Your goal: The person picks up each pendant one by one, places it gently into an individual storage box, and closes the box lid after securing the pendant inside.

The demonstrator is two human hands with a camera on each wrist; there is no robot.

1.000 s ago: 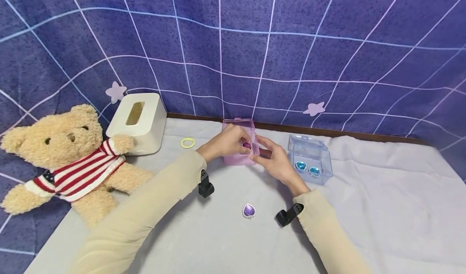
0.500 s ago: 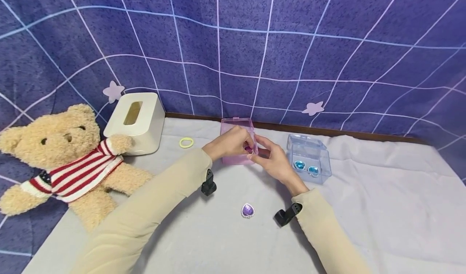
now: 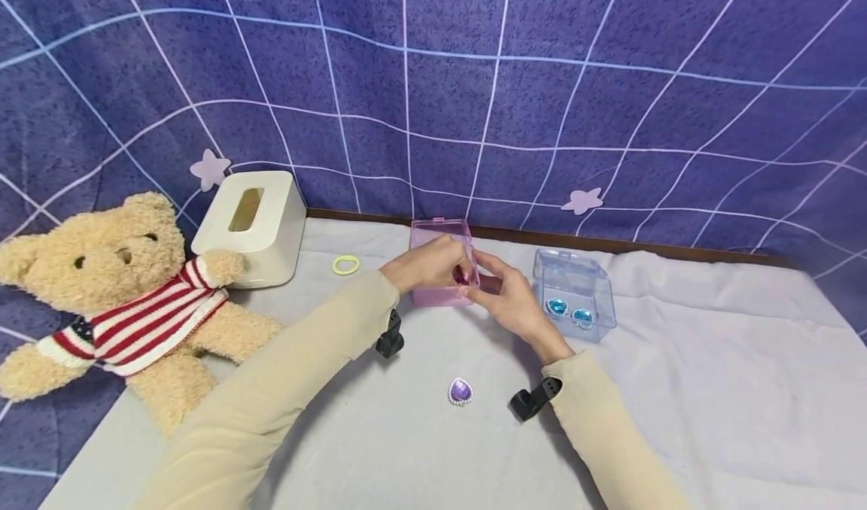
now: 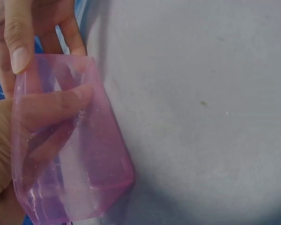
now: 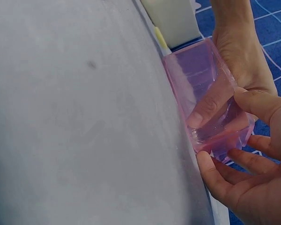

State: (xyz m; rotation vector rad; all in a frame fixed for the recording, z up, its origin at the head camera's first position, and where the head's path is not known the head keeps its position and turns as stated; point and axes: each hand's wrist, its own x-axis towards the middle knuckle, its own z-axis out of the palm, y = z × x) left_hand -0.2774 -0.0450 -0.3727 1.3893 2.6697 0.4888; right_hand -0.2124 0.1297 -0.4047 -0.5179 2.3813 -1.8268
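Note:
In the head view, my left hand (image 3: 433, 262) reaches down into a see-through pink box (image 3: 442, 297) whose lid stands up at the back. Its fingers pinch a purple gem (image 3: 461, 275), mostly covered by the hand. Through the box wall in the left wrist view, the left fingers (image 4: 61, 105) point down at the box's floor. My right hand (image 3: 509, 298) holds the box's right side, its thumb at the rim and its other fingers against the wall. Another purple gem (image 3: 460, 392), drop-shaped with a beaded silver edge, lies on the grey cloth nearer the body.
Right of the pink box stands an open see-through blue box (image 3: 603, 307) holding two blue gems (image 3: 558, 307). A yellow ring (image 3: 345, 265) lies to the left. Farther left are a white tissue box (image 3: 271, 217) and a teddy bear (image 3: 156, 307). A purple curtain (image 3: 447, 89) hangs behind.
My left hand has moved slightly right and deeper into the pink box with the purple gem, which shows less now. The right hand keeps its hold on the box.

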